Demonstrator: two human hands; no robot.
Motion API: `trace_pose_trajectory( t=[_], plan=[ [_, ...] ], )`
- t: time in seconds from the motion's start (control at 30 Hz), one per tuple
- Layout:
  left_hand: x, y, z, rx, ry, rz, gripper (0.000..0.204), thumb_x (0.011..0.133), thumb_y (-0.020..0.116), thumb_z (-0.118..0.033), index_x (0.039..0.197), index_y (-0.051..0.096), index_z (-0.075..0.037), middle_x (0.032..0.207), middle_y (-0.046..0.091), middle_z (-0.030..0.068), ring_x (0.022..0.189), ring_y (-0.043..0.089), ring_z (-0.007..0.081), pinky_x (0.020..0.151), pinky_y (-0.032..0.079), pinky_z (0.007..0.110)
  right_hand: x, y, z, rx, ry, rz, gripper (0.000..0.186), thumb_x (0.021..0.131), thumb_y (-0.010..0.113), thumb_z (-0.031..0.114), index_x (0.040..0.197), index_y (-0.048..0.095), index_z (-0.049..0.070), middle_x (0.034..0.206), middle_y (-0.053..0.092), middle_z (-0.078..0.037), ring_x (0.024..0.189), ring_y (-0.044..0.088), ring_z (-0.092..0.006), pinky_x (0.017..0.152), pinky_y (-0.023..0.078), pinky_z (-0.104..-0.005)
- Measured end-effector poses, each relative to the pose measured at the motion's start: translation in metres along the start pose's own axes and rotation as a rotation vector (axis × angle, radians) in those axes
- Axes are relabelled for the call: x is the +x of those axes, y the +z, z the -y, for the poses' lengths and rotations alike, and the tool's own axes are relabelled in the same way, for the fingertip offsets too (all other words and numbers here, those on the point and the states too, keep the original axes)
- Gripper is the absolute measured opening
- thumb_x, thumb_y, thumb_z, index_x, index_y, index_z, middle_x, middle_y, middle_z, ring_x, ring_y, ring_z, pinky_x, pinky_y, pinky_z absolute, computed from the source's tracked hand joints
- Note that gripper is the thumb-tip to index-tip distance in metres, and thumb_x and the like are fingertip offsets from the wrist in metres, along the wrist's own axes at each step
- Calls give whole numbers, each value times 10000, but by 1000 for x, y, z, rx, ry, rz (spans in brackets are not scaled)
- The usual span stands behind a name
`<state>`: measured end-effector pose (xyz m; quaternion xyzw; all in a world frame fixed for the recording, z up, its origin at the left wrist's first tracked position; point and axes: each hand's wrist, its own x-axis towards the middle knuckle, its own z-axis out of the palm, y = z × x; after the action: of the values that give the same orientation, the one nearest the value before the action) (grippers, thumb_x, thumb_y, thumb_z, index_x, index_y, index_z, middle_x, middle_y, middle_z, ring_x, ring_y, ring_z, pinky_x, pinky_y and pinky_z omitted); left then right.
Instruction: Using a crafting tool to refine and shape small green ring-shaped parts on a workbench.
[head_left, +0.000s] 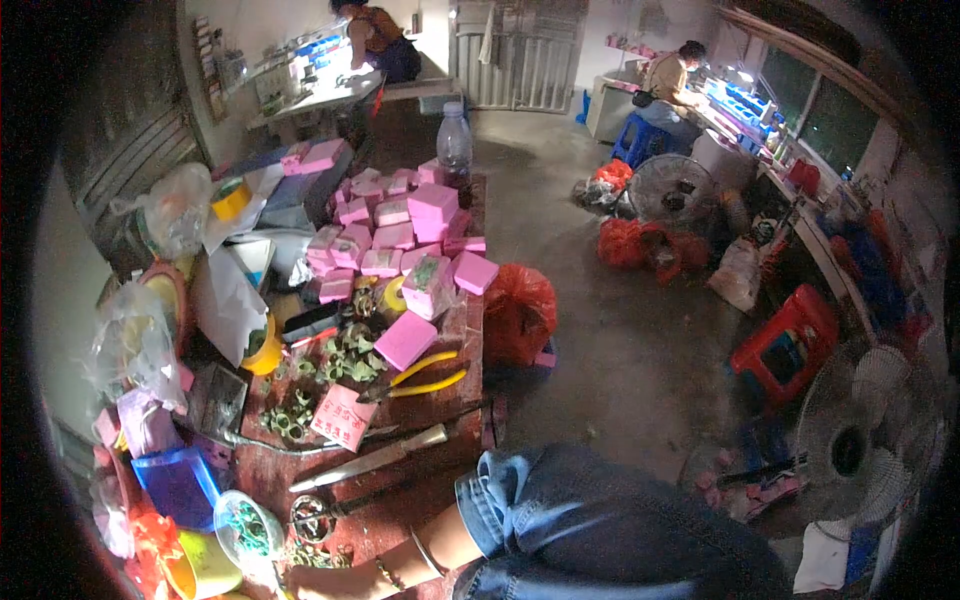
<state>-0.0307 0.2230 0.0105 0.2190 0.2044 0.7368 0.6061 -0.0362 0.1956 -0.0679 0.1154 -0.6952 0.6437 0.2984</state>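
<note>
1. From where I stand, the white tub (223,513) is the thing to watch: it sits at the near end of the red bench (385,522), with green pieces (251,530) inside it.

2. The person's right hand (318,582), as I take it from the way the sleeve comes in, is low and just to the right of the tub. Its fingers are mostly cut off from sight, so I can't tell how far open it is or whether it has hold of anything. The left hand is out of view.

3. Small brownish pieces (322,556) lie to the tub's right, close by the hand.

4. I'd judge the step in hand to be close work on small bits beside the tub; the next move seems to call for a light fingertip pinch, clear of its rim.

5. The knife (370,460) and yellow-handled pliers (432,383) lie untouched, farther up and right of the tub.
</note>
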Motion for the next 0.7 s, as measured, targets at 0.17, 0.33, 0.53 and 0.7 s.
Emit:
trace_pose_trajectory(
  t=[0.17, 0.33, 0.53, 0.7],
  plan=[
    [19, 10, 1, 17, -32, 67, 403, 902, 605, -31, 1287, 498, 28, 1247, 586, 221, 1159, 597, 301, 1025, 484, 409, -6, -22, 9, 7, -28, 6, 129, 882, 664, 73, 988, 652, 0, 920, 677, -111, 830, 643, -213, 750, 511, -344],
    [36, 26, 11, 30, -110, 120, 415, 899, 607, -28, 1294, 494, 28, 1251, 585, 223, 1160, 596, 301, 1027, 483, 408, -8, -33, 10, 23, -41, -30, 134, 885, 658, 70, 998, 650, -2, 937, 676, -116, 846, 643, -218, 763, 512, -347],
    [49, 42, 23, 50, -165, 145, 428, 895, 610, -24, 1303, 490, 27, 1255, 583, 225, 1161, 596, 300, 1030, 482, 408, 5, -40, 5, 79, -51, -33, 140, 889, 651, 67, 1010, 648, -4, 957, 675, -121, 865, 642, -224, 778, 514, -351],
    [51, 51, 28, 52, -153, 138, 440, 892, 613, -21, 1311, 487, 26, 1259, 582, 227, 1162, 595, 299, 1033, 481, 407, 6, -34, 6, 146, -41, 25, 146, 892, 645, 64, 1021, 646, -5, 973, 674, -125, 881, 642, -230, 791, 514, -354]
  ],
)
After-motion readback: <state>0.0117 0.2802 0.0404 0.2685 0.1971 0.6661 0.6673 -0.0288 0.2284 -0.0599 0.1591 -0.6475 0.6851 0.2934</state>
